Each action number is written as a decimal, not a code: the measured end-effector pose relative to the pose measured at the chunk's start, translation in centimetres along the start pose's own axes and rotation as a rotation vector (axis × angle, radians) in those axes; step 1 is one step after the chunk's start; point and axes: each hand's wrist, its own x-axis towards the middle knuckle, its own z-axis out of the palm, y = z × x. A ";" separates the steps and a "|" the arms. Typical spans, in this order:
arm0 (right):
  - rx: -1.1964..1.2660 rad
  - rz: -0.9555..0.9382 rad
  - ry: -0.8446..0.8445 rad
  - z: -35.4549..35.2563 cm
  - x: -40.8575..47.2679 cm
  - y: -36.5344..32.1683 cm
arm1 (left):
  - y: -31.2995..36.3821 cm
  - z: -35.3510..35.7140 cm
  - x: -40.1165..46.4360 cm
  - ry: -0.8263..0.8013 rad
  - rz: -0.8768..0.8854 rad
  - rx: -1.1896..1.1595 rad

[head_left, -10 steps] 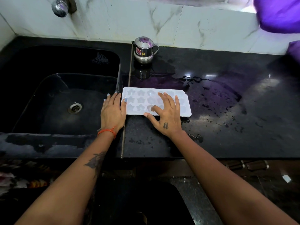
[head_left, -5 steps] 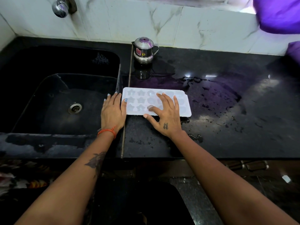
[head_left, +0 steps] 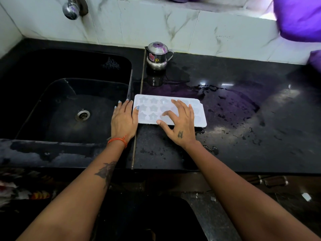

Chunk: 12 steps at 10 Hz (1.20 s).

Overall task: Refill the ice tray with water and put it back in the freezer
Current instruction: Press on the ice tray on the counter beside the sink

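Observation:
A white ice tray (head_left: 198, 112) with star-shaped and other moulds lies flat on the black counter (head_left: 243, 136), just right of the sink (head_left: 73, 108). My left hand (head_left: 124, 119) lies flat against the tray's left end, thumb tip on its edge. My right hand (head_left: 180, 121) is spread over the tray's middle, fingers bent, fingertips pressing into the moulds and thumb at the near edge. Whether the moulds hold water or ice is unclear.
A chrome tap (head_left: 71, 8) juts from the marble wall above the sink. A small steel lidded pot (head_left: 157, 55) stands behind the tray. Water puddles (head_left: 225, 105) spread over the counter to the right. Purple cloth (head_left: 298, 18) hangs at upper right.
My right hand's fingers have shifted slightly over the tray's moulds. The tray and my left hand stay in place.

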 end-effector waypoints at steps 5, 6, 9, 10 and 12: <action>0.020 -0.059 -0.046 2.0 1.3 -1.9 | 0.1 -0.1 0.0 -0.008 -0.003 0.005; 0.004 -0.088 -0.052 2.2 0.9 -1.7 | 0.1 -0.1 0.0 -0.007 -0.005 0.003; -0.031 -0.116 -0.034 2.3 0.8 -1.6 | 0.0 0.0 0.0 -0.005 -0.011 -0.005; -0.044 -0.112 -0.030 2.4 0.8 -1.6 | 0.0 -0.1 0.0 -0.006 -0.010 -0.006; -0.056 -0.123 -0.034 2.3 0.8 -1.6 | 0.0 0.0 0.1 -0.007 -0.013 -0.011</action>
